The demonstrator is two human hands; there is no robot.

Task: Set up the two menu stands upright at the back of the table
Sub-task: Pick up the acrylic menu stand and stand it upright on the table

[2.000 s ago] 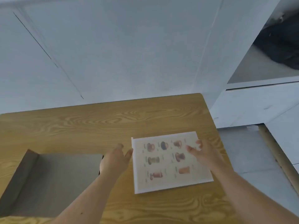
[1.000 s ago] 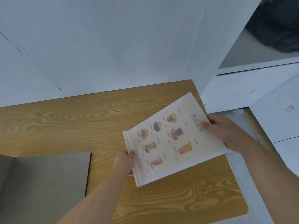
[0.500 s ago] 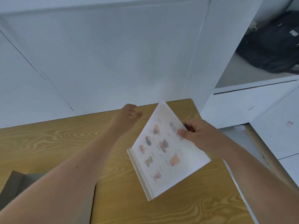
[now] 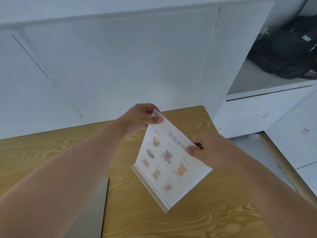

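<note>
A white menu stand (image 4: 169, 166) printed with pictures of drinks hangs tilted in the air over the right half of the wooden table (image 4: 197, 219). My left hand (image 4: 142, 117) pinches its far top corner. My right hand (image 4: 205, 150) grips its right top edge. The stand's thick base edge points down to the left. Only this one menu stand shows in the view.
A grey flat board (image 4: 89, 212) lies on the table at the lower left, partly under my left forearm. A white wall (image 4: 111, 66) runs right behind the table's back edge. A white cabinet (image 4: 257, 112) stands to the right, with a black bag (image 4: 288, 48) on its shelf.
The menu stand was lifted off the table and turned more upright. My left hand let go of the lower left edge, reached forward and now pinches the top corner.
</note>
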